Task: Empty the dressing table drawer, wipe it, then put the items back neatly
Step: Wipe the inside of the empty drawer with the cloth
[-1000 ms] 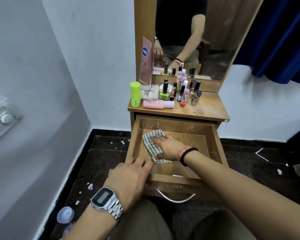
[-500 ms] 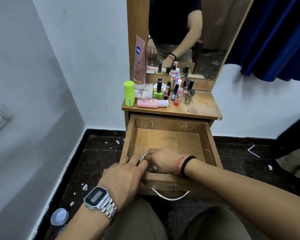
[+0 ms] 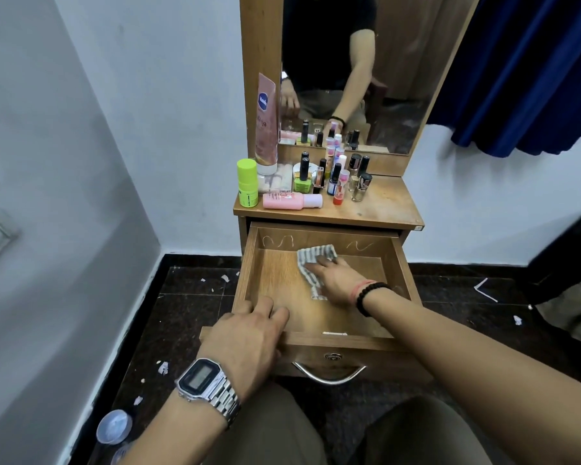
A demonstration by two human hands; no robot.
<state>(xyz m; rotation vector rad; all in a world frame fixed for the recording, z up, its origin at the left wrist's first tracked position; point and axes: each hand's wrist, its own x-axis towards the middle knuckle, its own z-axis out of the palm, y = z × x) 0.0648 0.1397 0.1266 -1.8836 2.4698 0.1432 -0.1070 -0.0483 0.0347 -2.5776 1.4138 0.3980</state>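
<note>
Tall pink tube [image 3: 266,129] — blue badge is read as "Vaseline", blurred; letters ending "ya" are seen below it. Print on the lying pink bottle [image 3: 291,200] and the watch [image 3: 200,378] display cannot be made out.

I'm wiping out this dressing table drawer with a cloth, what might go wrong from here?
The drawer is pulled far out; the right hand pressing the cloth down could tilt it, though the left hand holds its front corner. The pink bottle lies on its side near the front edge of the tabletop, so a jolt might roll it into the drawer. The small white scrap by the front wall may get missed.
</note>
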